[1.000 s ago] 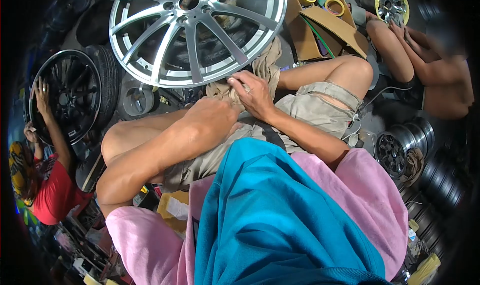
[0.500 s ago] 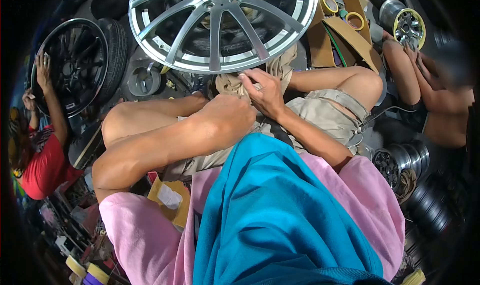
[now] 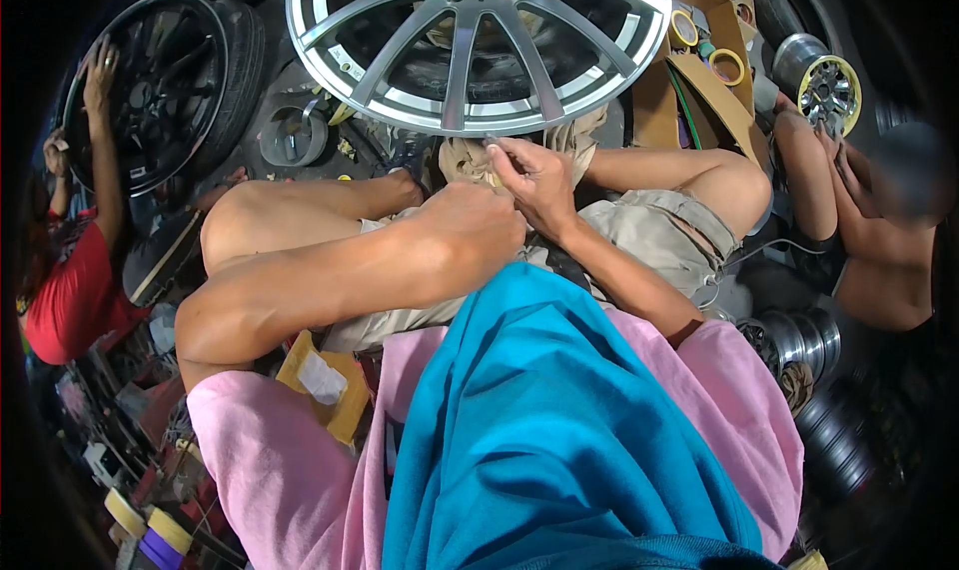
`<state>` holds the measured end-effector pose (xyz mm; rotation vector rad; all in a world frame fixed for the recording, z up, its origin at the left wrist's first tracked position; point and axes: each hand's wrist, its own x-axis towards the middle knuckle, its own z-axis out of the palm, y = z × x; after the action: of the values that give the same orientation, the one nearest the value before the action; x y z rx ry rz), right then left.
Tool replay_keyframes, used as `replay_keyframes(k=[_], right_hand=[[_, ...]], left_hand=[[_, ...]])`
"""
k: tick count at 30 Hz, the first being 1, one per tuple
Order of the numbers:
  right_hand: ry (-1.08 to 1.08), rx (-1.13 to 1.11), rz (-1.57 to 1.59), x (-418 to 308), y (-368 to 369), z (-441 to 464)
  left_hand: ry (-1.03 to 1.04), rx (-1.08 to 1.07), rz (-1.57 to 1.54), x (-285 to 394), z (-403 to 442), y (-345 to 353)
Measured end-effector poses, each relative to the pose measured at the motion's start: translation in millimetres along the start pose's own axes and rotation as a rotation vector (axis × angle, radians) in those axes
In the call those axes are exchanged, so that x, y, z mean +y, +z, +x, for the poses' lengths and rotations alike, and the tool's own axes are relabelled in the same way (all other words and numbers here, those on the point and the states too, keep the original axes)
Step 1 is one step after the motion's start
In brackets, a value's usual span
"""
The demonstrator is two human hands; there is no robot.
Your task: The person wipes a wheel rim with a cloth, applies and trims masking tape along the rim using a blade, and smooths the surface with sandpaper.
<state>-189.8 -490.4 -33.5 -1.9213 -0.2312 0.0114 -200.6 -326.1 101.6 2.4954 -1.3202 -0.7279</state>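
Observation:
A silver multi-spoke car wheel rim (image 3: 463, 75) stands in front of me at the top of the view, its lower edge just beyond my hands. My left hand (image 3: 468, 228) is closed in a fist, back up, over my lap; whatever its fingers may hold is hidden. Right beside it, my right hand (image 3: 539, 185) is closed with thumb and fingers pinched together. A small dark bit shows at its fingertips, close below the rim, too small to name. Tan cloth of my shorts (image 3: 649, 235) lies beneath both hands.
A cardboard box (image 3: 714, 95) with tape rolls (image 3: 726, 66) stands right of the rim. At left, a person in a red shirt (image 3: 75, 305) touches a black wheel (image 3: 150, 90). Another person (image 3: 889, 240) sits at right by a yellow-edged wheel (image 3: 831, 92). Stacked rims (image 3: 799, 342) lie lower right.
The rim and surroundings have shifted slightly right and up in the view. My hands stay close together, a little further right, still closed.

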Motion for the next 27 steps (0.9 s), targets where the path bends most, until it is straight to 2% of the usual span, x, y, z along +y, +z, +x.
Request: replay_keyframes(k=[1,3,7,9,14,16,18,19,20,21,22,24,25,27], right_hand=[[0.034,-0.052,0.044,-2.0,4.8,1.3],[0.068,-0.125,0.076,-2.1,12.1,4.7],[0.123,-0.103,0.022,-0.7,2.4,-0.1],[0.044,0.056,0.003,5.9,-7.8,-3.3],[-0.026,-0.049,-0.087,1.1,-0.5,2.0],[-0.171,-0.100,-0.088,-1.3,12.4,8.2],[-0.203,-0.122,-0.097,-5.3,14.2,10.0],[-0.090,-0.163,0.018,-7.6,11.0,8.6],[0.022,-0.202,0.132,-10.0,6.1,7.0],[0.389,-0.309,0.249,-38.6,-11.7,9.9],[0.388,-0.308,0.250,-41.5,-16.4,10.4],[0.207,-0.262,0.483,-45.2,-23.5,10.1],[0.391,-0.331,0.607,-62.1,-32.9,12.9],[0.371,-0.362,0.627,-68.6,-39.4,14.7]], left_hand=[[-0.004,0.003,-0.003,2.2,1.7,-4.1],[-0.122,-0.315,-0.002,5.2,3.8,-14.6],[-0.120,-0.272,-0.002,3.8,0.0,-15.8],[-0.087,-0.260,-0.012,3.7,0.3,-15.0],[-0.051,-0.187,-0.056,0.6,-6.6,-16.7],[-0.033,-0.151,-0.082,-4.0,-8.8,-12.1],[-0.081,-0.034,-0.049,-12.2,-9.9,-4.2],[-0.082,-0.033,-0.046,-14.5,-11.7,-19.5],[-0.215,-0.046,-0.115,-20.1,-14.5,-37.2],[-0.346,-0.061,-0.185,-24.9,-16.6,-52.4],[-0.345,-0.061,-0.184,-34.1,-21.3,-58.4],[-0.466,0.269,-0.283,-51.9,-32.9,-64.3],[-0.463,0.270,-0.277,-54.5,-32.4,-66.0],[-0.474,0.350,-0.551,-58.5,-32.8,-67.9]])
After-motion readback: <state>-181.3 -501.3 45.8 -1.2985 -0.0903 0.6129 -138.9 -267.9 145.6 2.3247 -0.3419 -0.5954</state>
